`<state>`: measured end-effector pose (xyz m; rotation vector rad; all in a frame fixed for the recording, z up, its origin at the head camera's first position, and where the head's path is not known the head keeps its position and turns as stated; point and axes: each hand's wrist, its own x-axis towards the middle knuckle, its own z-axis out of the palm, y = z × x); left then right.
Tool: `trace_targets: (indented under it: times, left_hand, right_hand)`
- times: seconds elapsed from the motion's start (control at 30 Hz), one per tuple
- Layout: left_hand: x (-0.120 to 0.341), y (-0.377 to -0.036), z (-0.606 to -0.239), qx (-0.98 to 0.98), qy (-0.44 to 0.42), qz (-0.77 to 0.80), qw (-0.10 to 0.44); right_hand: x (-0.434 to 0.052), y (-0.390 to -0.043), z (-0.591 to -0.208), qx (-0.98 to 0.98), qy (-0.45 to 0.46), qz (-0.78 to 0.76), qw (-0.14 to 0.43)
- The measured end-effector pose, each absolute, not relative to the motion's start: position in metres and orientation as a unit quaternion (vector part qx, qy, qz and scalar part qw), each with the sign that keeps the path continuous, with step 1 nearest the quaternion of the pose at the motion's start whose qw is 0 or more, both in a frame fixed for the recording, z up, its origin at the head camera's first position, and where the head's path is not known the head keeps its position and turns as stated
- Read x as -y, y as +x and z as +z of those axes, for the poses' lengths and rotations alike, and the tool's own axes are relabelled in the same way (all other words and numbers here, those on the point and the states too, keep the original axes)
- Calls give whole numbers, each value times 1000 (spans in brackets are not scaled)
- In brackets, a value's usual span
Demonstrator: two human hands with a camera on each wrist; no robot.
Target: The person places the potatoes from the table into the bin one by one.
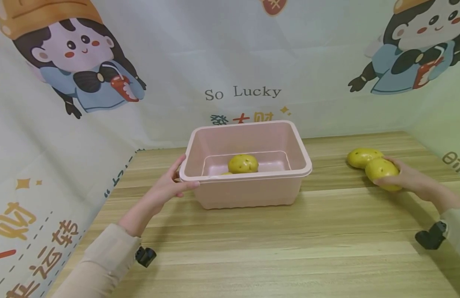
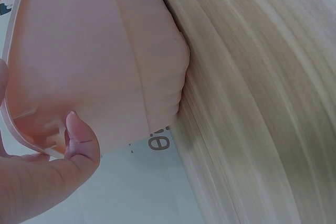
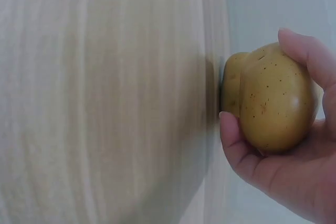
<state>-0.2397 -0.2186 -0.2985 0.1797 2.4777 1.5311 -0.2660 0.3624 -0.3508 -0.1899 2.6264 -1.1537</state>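
A light wooden table (image 1: 289, 248) stands before a cartoon-printed backdrop (image 1: 178, 54) reading "So Lucky". The right hand (image 1: 410, 179) curls around 1 speckled yellow potato (image 1: 382, 170), touching a second potato (image 1: 360, 157). The left hand (image 1: 166, 188) grips the pink rectangular plastic bin's (image 1: 248, 194) rim.

hands (image 1: 166, 188) on pink bin (image 1: 248, 194), potato (image 1: 382, 171)
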Motion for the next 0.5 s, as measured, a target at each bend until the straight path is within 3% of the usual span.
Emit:
trace_targets:
  times: [0.5]
  left_hand:
    - [219, -241, -299, -841, 59, 526, 112]
  right_hand:
    - [-356, -273, -330, -910, -83, -386, 128]
